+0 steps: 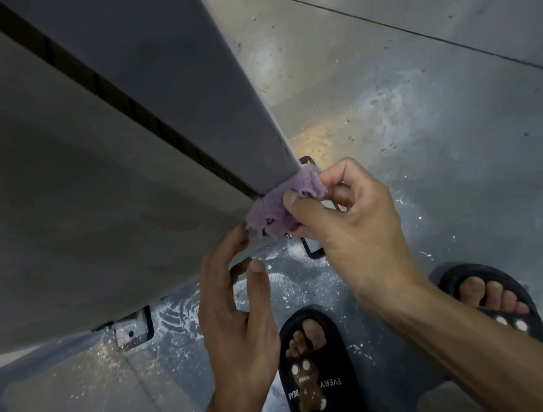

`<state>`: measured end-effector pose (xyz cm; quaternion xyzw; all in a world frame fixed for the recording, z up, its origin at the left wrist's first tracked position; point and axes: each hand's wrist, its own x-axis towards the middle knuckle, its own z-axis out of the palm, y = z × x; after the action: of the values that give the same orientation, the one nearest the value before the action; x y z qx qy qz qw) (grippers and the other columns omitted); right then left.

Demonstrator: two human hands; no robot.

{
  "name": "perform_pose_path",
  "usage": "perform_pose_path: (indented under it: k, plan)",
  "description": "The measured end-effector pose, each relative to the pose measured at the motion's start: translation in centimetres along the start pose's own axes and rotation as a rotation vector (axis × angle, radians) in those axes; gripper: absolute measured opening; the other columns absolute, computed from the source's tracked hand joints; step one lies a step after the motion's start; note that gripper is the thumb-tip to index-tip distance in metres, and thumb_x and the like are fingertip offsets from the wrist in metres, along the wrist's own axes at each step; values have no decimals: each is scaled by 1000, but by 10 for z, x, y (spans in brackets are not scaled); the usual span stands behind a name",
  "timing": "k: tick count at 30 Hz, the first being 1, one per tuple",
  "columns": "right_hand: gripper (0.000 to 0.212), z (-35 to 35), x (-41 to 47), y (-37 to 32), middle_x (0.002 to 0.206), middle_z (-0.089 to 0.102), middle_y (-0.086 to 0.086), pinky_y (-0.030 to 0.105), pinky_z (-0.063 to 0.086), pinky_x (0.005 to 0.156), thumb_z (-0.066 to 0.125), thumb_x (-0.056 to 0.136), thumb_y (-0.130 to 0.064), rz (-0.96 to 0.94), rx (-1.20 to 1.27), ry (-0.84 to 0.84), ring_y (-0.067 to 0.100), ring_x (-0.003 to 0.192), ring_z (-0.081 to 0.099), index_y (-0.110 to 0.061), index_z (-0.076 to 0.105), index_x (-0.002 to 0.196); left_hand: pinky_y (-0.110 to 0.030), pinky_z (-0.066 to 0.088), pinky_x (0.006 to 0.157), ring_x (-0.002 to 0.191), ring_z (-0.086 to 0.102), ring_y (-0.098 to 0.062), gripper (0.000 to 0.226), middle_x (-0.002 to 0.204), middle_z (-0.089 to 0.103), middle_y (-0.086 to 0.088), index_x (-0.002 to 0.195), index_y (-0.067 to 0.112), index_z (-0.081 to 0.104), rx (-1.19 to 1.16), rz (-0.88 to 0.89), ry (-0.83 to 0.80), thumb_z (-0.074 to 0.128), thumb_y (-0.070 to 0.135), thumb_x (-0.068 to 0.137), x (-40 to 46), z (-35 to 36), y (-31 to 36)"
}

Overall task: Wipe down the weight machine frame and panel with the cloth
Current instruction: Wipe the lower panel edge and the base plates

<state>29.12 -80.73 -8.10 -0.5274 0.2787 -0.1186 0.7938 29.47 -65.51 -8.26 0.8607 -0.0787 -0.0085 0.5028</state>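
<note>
The grey panel [67, 212] of the weight machine fills the left, with a darker grey frame face [157, 82] beside it past a dark slot. A small purple cloth [280, 201] is bunched against the bottom corner of the frame. My right hand [340, 217] pinches the cloth there between thumb and fingers. My left hand [235, 310] is just below the panel's lower edge, fingers loosely curved, fingertips touching the edge and holding nothing.
A dusty concrete floor [428, 150] lies below, with white powder marks. Black metal base brackets [134, 327] of the machine are bolted to it. My feet in black slides [312, 366] stand close to the machine.
</note>
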Motion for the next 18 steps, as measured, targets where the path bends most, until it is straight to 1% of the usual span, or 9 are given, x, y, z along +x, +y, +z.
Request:
perform_pose_path:
  k: [2,5,7,9,10,12,14,16,18]
  plan:
    - [25,-3,4,11,87,74,15,60,60,79,79,88,-15,64,-30,16,43,85,73,-5,56,88,-14,46,94,124,60,-10,35,133,60,12,136,32,58,-4,2,-6,53,31,101,3,-1,2]
    - [21,-4,6,16,89,76,12,52,63,82,79,88,-12,104,-17,24,36,88,76,-8,59,87,-13,47,92,123,60,-7,35,132,60,15,135,35,58,0,-5,-10,54,34,100,5,-2,3]
    - [19,-2,3,7,85,76,12,45,64,80,78,89,-10,61,24,22,35,85,76,-4,60,90,-13,46,93,123,60,-8,36,132,60,14,136,36,58,-2,0,-11,54,35,101,5,-3,3]
    - [20,2,-3,-8,84,74,16,40,65,77,76,90,-8,-6,71,1,35,83,75,1,59,93,-12,46,93,124,59,-6,36,132,59,15,137,35,57,9,-4,-18,53,37,102,4,-2,3]
    - [21,4,-5,-12,86,73,19,41,65,75,76,91,-8,-32,75,-11,38,84,74,2,58,93,-10,45,92,123,59,-3,37,131,59,16,138,36,56,16,-10,-19,53,39,101,4,-2,3]
    - [25,2,-6,-10,88,71,24,54,60,68,76,91,-11,-54,27,-13,49,85,68,2,55,93,-9,45,92,122,59,0,37,129,59,18,137,33,57,21,-11,-12,53,38,101,3,-2,4]
    - [29,-1,-4,1,88,70,25,63,54,67,78,91,-16,-27,-35,4,53,85,64,-1,53,92,-13,47,95,124,59,-4,37,130,60,16,138,31,58,6,1,-10,53,34,101,3,-2,5]
    - [23,-1,-3,6,85,74,16,64,57,74,78,90,-17,4,-44,25,46,86,69,-8,56,87,-17,49,97,126,58,-5,38,133,60,16,137,33,58,-8,-6,-13,54,35,100,3,-1,6]
    - [19,-1,-3,3,85,75,11,61,58,79,77,90,-14,-6,-28,25,39,86,72,-11,59,85,-22,49,98,128,57,-7,39,135,59,14,138,32,57,-17,-17,-17,54,35,100,2,0,5]
